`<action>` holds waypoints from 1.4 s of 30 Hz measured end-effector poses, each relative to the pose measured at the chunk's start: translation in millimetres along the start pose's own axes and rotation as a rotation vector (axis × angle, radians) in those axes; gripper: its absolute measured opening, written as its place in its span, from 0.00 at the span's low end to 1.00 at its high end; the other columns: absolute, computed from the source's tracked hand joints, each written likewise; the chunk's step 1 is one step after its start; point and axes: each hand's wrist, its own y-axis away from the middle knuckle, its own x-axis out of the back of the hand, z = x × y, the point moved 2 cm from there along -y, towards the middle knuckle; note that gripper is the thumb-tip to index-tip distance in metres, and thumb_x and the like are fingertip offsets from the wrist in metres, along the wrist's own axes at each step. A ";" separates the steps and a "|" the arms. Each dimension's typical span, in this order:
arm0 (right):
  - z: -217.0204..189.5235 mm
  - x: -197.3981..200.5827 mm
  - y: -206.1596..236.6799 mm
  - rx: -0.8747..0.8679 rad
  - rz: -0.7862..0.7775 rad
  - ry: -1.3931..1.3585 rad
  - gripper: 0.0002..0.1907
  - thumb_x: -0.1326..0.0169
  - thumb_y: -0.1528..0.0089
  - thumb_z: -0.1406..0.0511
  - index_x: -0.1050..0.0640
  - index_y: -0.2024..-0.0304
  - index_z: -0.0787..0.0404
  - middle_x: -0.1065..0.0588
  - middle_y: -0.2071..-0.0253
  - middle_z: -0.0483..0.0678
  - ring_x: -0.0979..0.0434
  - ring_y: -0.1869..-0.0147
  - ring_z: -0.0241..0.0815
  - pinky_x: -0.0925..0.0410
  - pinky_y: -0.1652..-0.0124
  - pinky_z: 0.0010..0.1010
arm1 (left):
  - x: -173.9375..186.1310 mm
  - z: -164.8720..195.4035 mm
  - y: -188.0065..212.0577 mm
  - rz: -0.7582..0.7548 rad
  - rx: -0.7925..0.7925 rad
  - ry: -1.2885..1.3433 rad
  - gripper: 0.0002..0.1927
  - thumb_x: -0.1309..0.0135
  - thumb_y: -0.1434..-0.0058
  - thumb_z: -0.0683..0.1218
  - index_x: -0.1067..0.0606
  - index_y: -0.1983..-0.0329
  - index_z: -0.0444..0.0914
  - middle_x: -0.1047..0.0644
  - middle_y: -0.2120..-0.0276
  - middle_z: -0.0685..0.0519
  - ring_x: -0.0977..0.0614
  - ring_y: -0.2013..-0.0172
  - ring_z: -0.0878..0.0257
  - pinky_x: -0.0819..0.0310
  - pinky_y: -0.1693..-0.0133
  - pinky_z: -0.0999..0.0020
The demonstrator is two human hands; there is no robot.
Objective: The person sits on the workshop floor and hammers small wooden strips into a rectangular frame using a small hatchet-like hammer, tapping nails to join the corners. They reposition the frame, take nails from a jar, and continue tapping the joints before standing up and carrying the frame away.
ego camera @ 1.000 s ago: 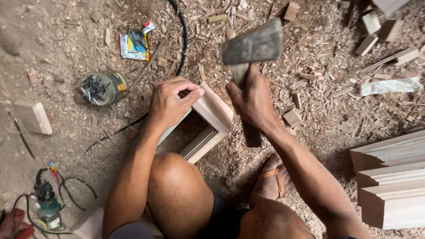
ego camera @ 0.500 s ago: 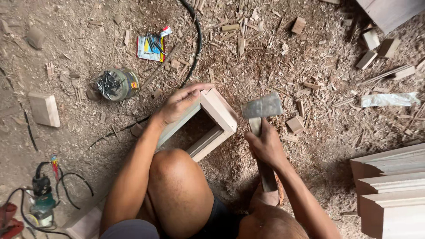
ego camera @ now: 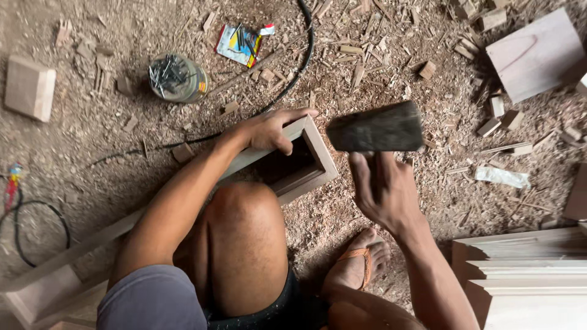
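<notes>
Raised since before, right hand (ego camera: 382, 189) grips the hammer (ego camera: 374, 128) beside the wooden frame (ego camera: 306, 162) left hand (ego camera: 269, 129) clasps

Left hand (ego camera: 269, 130) grips wooden frame (ego camera: 318, 156); right hand (ego camera: 384, 192) holds raised hammer (ego camera: 375, 128)

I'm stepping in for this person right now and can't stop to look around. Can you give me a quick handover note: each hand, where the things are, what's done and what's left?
Left hand: gripping the top corner of the wooden frame, steadying it against the raised knee.
Right hand: closed on the handle of the hammer, whose head is raised just right of the frame's corner, not touching it.
Jar of nails: on the floor, up and left of the frame.
Done: the frame's corner looks joined.
Left: probably more blows at that corner; I cannot see any nail in place.
</notes>
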 end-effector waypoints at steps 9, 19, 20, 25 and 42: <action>-19.9 -40.7 -60.8 0.235 -0.126 0.768 0.28 0.56 0.29 0.52 0.31 0.33 0.61 0.26 0.79 0.46 0.46 0.89 0.33 0.51 0.88 0.31 | -1.9 -15.6 6.3 -0.008 0.203 -0.099 0.26 0.36 0.58 0.46 0.19 0.53 0.31 0.16 0.60 0.42 0.16 0.58 0.53 0.24 0.54 0.59; 3.2 -47.6 -58.9 0.206 -0.159 0.776 0.30 0.53 0.35 0.51 0.29 0.36 0.61 0.25 0.80 0.49 0.46 0.91 0.31 0.48 0.92 0.29 | 5.4 2.7 10.4 0.076 0.086 0.013 0.36 0.38 0.63 0.42 0.24 0.44 0.39 0.18 0.55 0.48 0.19 0.58 0.55 0.25 0.54 0.62; 4.7 -48.1 -58.1 0.167 -0.173 0.764 0.30 0.54 0.33 0.51 0.31 0.33 0.59 0.25 0.80 0.49 0.45 0.90 0.32 0.48 0.90 0.31 | 5.2 3.2 9.8 0.052 0.096 0.001 0.35 0.39 0.61 0.42 0.23 0.44 0.39 0.17 0.54 0.48 0.18 0.59 0.55 0.25 0.54 0.62; 2.5 -46.1 -48.5 0.139 -0.133 0.611 0.17 0.58 0.24 0.50 0.28 0.40 0.48 0.24 0.76 0.45 0.44 0.87 0.31 0.47 0.84 0.32 | 4.2 0.6 7.6 0.128 0.149 0.024 0.30 0.35 0.63 0.41 0.23 0.51 0.33 0.17 0.60 0.45 0.18 0.59 0.54 0.23 0.56 0.60; -7.9 -42.6 -59.2 0.132 -0.152 0.711 0.25 0.57 0.31 0.56 0.33 0.33 0.58 0.23 0.76 0.51 0.46 0.91 0.31 0.48 0.92 0.28 | 7.0 -0.7 5.6 0.131 0.125 -0.038 0.26 0.36 0.64 0.43 0.21 0.58 0.34 0.18 0.66 0.47 0.18 0.65 0.57 0.24 0.62 0.62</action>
